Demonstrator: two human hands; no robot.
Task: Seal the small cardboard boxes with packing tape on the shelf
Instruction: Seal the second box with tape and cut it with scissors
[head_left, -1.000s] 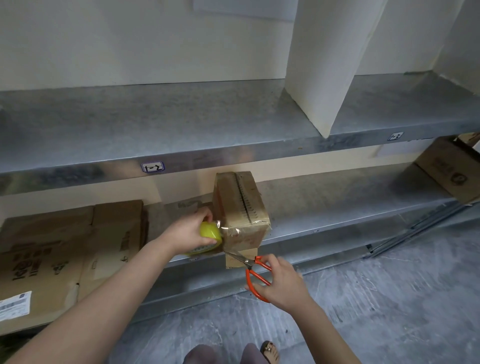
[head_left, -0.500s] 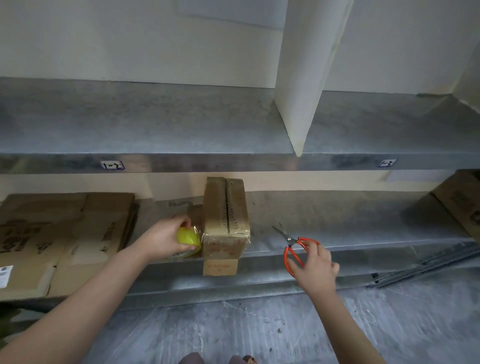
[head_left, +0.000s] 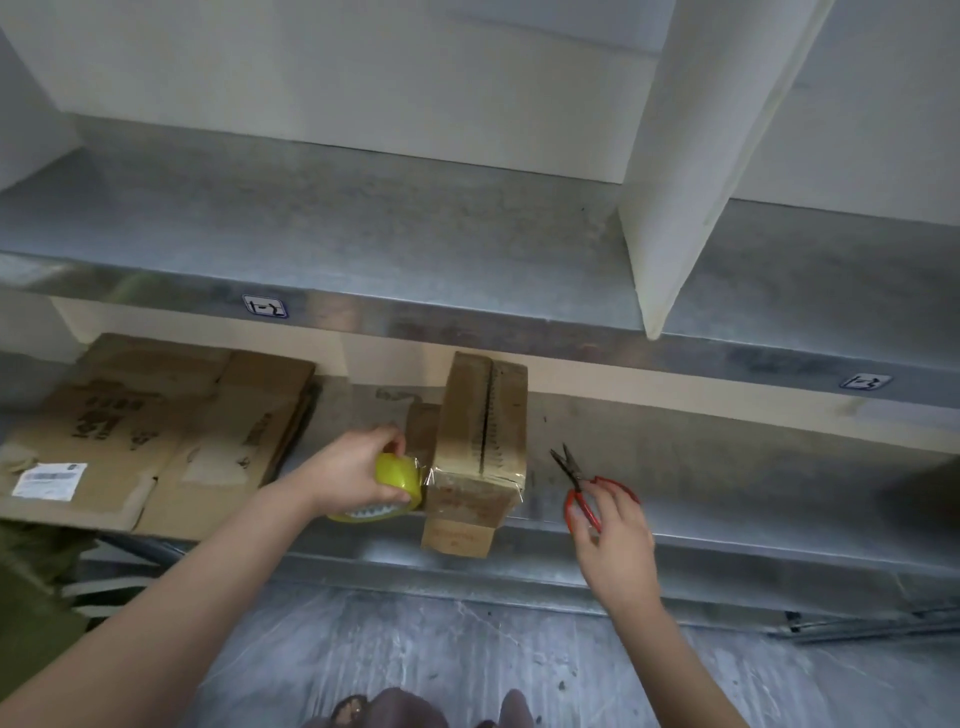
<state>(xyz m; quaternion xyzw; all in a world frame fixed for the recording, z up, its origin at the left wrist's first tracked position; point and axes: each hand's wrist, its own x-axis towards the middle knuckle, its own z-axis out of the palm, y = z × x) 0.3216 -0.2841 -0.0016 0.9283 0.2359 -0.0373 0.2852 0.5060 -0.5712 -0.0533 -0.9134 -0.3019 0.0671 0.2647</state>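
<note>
Small cardboard box (head_left: 480, 457) standing on the lower shelf (head_left: 727, 483) at its front edge, top seam already glazed with clear tape, one short flap hanging over the lip. Left hand (head_left: 353, 470) grips the yellow tape roll (head_left: 397, 478), fingers curled round it, pressed just beside the box's left face; a crinkled film of tape bridges roll and box, and whether it is severed cannot be told. A second ago the red scissors (head_left: 587, 488) were held at the tape under the box's front corner; they now lie on the shelf to the right of the box, blades pointing away. Right hand (head_left: 615, 540) rests over their handles with fingers loosely extended, gripping nothing. The cutting step therefore appears complete, and the loose end probably remains to be smoothed down before this box counts as sealed.

Surroundings: galvanised metal shelving, the upper shelf (head_left: 363, 234) bare in its visible part and split by a white divider panel (head_left: 691, 156); small number tags (head_left: 265, 306) on its front edge. Flattened cartons (head_left: 156, 431) are stacked at the left of the lower shelf. Grey concrete floor (head_left: 467, 649) below.
</note>
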